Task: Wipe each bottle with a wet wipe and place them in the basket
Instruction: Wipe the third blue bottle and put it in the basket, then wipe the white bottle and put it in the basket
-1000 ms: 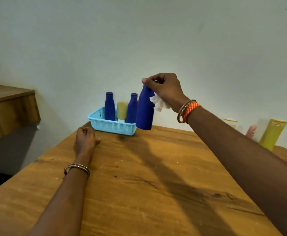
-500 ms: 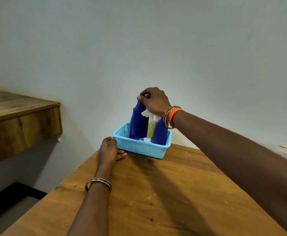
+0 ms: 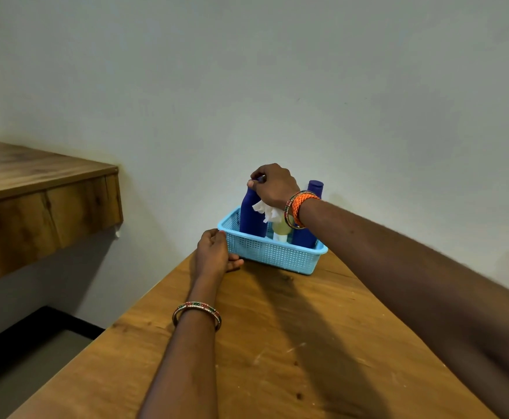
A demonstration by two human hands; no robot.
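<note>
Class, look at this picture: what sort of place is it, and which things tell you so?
Probably a plain room in a home: a wooden table against a bare painted wall, a wooden counter alongside, and a basket of toiletry-type bottles.

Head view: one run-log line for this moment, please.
right hand grips blue bottle top, wipe tucked | bottle in basket | left hand at basket corner
</note>
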